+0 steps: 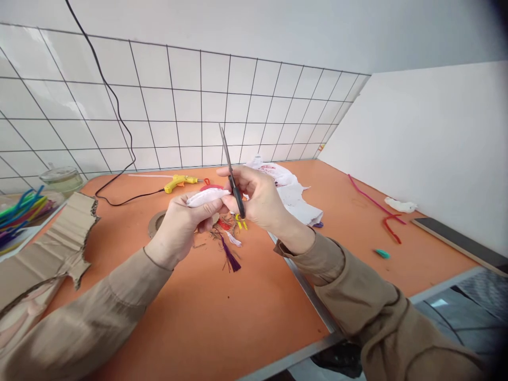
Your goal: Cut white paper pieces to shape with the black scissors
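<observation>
My left hand (174, 227) pinches a folded piece of thin white material (206, 197), held above the table; I cannot tell whether it is cloth or plastic. Black-handled scissors (235, 193) are in my right hand (257, 196), blades pointing up and away from the white piece. The right fingertips meet the near end of that piece. Below the hands lie a dark purple tassel (230, 256), a small white scrap (233, 239) and some brown and red bits. Something red (210, 186) shows just behind the white piece.
A yellow glue gun (180, 183) with a black cord lies at the back. Torn cardboard (59, 233) and a glass jar (61, 180) are at the left. A crumpled white bag (293, 193) lies behind my right hand. Red pipe cleaners (391, 230) and a dark board (460, 243) are at the right.
</observation>
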Tool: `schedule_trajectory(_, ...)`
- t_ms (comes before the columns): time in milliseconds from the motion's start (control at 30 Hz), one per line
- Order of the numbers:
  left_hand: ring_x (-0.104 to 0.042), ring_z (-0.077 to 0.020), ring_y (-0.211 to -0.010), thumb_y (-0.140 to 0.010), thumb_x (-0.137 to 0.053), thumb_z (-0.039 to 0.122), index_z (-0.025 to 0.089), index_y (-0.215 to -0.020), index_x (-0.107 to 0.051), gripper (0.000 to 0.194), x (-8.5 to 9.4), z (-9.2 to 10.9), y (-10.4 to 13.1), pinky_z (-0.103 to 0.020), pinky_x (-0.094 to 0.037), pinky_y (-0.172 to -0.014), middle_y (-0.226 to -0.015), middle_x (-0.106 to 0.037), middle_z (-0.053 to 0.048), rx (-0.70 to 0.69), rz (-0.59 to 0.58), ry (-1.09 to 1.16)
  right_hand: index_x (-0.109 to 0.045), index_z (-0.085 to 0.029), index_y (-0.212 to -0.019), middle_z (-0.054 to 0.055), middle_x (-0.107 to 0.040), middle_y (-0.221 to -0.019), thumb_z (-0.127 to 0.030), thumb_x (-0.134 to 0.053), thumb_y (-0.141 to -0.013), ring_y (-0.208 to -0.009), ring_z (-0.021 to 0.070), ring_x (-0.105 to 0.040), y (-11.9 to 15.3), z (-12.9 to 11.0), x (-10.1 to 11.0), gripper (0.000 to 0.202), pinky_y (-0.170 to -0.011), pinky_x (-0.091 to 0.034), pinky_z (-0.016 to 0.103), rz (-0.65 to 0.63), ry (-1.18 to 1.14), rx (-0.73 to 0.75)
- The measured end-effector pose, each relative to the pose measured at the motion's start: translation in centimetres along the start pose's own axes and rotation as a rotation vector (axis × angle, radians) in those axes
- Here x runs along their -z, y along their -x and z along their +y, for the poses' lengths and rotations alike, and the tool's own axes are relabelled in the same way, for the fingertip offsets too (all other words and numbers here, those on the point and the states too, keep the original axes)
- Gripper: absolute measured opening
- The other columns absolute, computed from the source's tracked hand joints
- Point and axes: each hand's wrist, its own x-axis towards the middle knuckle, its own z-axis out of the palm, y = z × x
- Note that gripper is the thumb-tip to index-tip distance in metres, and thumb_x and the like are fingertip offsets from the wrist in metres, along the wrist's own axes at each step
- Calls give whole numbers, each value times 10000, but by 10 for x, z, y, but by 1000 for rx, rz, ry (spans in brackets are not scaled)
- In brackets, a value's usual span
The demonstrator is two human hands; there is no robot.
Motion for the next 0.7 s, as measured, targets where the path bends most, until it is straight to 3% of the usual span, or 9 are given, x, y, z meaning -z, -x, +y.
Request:
schedule_trajectory(167,-467,-52,-423,-661,-857,363,143,-765,-756,263,2,-2,-3,-192,-323,-395,-681,-707,-39,27,9,-17,-666,-173,-1016,-24,-592,-729,-212,-778,-656,-665,122,-582,0,0,1,379,-576,-515,246,7,16,16)
schedule_trajectory(367,-486,-80,-381,-693,-839,345,144,-680,-729,230,2,-1,-1,-194,-331,-376,-450,-593,3,-33,9,-93,-658,-167,-1012,-32,-590,-742,-132,-742,-621,-685,123,-596,1,-4,1,401,-602,-516,247,-38,-60,-33)
schedule_trajectory(500,-499,-89,-383,-707,-829,346,148,-689,-729,223,3,0,-2,-196,-352,-382,-443,-597,-3,-62,-21,-130,-667,-174,-982,-32,-594,-735,-131,-718,-625,-669,116,-578,0,-5,1,363,-610,-518,252,-29,-32,-27)
schedule_trajectory(700,-538,-110,-399,-675,-856,310,144,-769,-754,216,4,-1,-5,-197,-388,-375,-454,-615,-8,7,-51,-71,-666,-177,-1017,-15,-616,-783,-100,-653,-660,-700,117,-594,1,-1,3,365,-616,-498,241,1,80,60)
